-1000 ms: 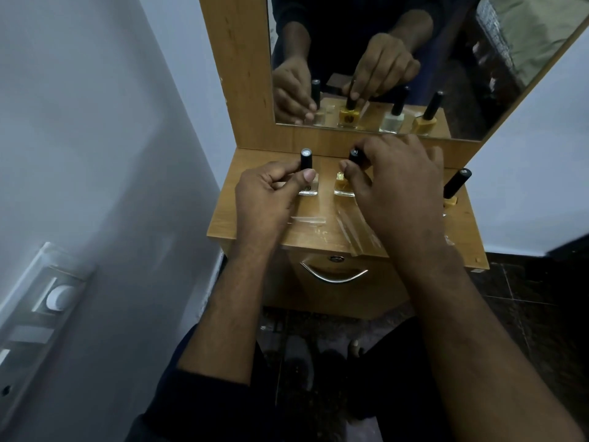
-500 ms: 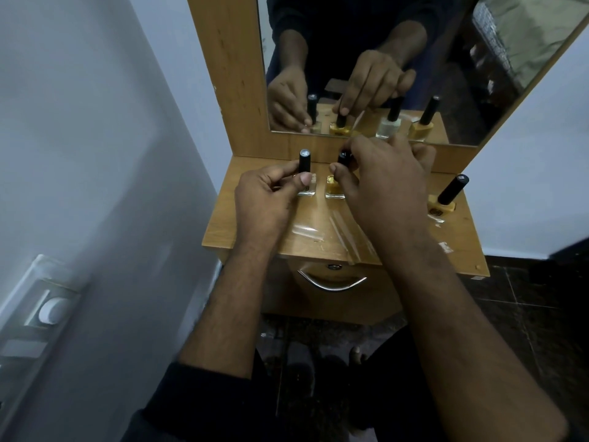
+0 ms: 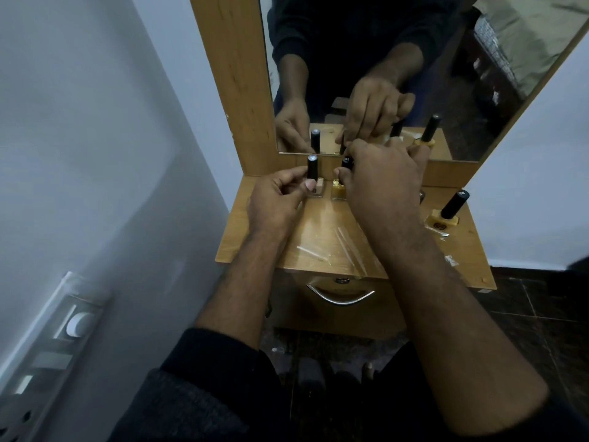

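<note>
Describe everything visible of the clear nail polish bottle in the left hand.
The clear nail polish bottle is small, with a squarish see-through glass body and a tall black cylindrical cap topped by a silvery disc. It stands upright on the wooden dresser top, close to the mirror, which reflects its cap. The left hand pinches it, thumb against the body, forefinger curled by the cap. A gold nail polish bottle stands just beside it; whether they touch is unclear.
</note>
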The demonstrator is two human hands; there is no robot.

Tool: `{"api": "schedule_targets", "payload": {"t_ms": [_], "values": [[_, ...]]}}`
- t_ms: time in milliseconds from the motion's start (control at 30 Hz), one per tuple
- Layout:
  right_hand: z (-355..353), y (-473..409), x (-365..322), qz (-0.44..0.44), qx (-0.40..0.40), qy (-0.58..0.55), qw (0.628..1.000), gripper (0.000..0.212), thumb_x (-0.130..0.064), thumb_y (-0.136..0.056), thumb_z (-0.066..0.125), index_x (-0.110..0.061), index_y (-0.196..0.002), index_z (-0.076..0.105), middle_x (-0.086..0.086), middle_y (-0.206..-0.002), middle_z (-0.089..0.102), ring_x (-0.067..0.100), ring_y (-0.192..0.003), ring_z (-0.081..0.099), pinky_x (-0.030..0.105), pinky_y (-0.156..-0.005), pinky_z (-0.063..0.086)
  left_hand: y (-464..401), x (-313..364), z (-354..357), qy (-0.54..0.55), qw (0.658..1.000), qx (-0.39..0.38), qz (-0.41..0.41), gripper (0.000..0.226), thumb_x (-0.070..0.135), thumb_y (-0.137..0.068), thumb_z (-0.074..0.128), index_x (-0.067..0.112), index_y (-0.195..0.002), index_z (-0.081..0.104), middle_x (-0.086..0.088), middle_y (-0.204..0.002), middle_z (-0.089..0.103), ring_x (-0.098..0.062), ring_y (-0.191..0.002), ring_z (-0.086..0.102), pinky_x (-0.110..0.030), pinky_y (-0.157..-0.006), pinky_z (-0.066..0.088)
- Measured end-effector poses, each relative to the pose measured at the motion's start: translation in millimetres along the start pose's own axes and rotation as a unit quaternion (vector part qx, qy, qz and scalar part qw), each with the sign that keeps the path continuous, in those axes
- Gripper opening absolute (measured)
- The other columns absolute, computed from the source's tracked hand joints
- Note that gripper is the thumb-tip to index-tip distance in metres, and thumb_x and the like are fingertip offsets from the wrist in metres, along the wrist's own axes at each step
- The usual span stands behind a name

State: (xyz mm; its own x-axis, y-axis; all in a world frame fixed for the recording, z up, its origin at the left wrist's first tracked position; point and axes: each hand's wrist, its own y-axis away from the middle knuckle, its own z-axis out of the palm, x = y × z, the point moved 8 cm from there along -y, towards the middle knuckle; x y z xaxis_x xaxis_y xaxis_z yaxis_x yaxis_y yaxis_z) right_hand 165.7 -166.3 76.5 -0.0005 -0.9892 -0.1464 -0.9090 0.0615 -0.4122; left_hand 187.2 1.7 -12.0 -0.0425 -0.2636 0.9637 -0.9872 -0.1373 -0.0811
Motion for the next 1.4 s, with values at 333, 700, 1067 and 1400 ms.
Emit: {"api": "schedule_targets", "payload": {"t_ms": [333, 700, 1067, 1400], "values": [[2, -6, 0, -0.015, 0.003, -0.002, 1.0, 0.03, -0.041, -0.098, 0.064, -0.021, -0.12, 0.064, 0.001, -0.107, 0.07, 0.026, -0.111, 0.057, 0.049, -0.102, 0.034, -1, 3, -1, -0.034, 0.999, 0.042, -0.008, 0.027, 0.038, -0.086, 0.08, 0.038, -0.113, 0.072, 0.023, -0.1, 0.074, 0.003, -0.096, 0.068, -0.051, -0.102, 0.052], [0, -8, -1, -0.029, -0.057, 0.023, 0.998, 0.031, -0.045, -0.099, 0.061, -0.023, -0.121, 0.062, 0.001, -0.113, 0.069, 0.025, -0.118, 0.056, 0.049, -0.108, 0.033, 2, 5, -3, -0.024, 0.999, 0.021, 0.014, 0.019, 0.022, -0.091, 0.078, 0.031, -0.107, 0.073, 0.015, -0.098, 0.074, -0.002, -0.097, 0.066, -0.048, -0.1, 0.054], [-41, 13, 27, 0.029, -0.054, -0.015, 0.998, 0.047, -0.046, -0.1, 0.059, -0.023, -0.14, 0.055, 0.005, -0.139, 0.057, 0.028, -0.134, 0.043, 0.047, -0.107, 0.029, 0, 1, -6, 0.022, 0.999, 0.022, 0.033, 0.03, 0.012, -0.095, 0.073, 0.019, -0.124, 0.071, 0.008, -0.112, 0.075, -0.005, -0.108, 0.069, -0.031, -0.098, 0.057], [-32, 34, 51, 0.014, -0.164, 0.021, 0.986, 0.034, -0.053, -0.097, 0.06, -0.028, -0.12, 0.066, 0.001, -0.123, 0.066, 0.026, -0.128, 0.048, 0.048, -0.106, 0.03, 10, -6, -29, 0.154, 0.97, 0.19, -0.016, 0.035, 0.041, -0.107, 0.054, 0.019, -0.095, 0.077, 0.003, -0.088, 0.077, -0.014, -0.096, 0.072, -0.033, -0.093, 0.054]]}}
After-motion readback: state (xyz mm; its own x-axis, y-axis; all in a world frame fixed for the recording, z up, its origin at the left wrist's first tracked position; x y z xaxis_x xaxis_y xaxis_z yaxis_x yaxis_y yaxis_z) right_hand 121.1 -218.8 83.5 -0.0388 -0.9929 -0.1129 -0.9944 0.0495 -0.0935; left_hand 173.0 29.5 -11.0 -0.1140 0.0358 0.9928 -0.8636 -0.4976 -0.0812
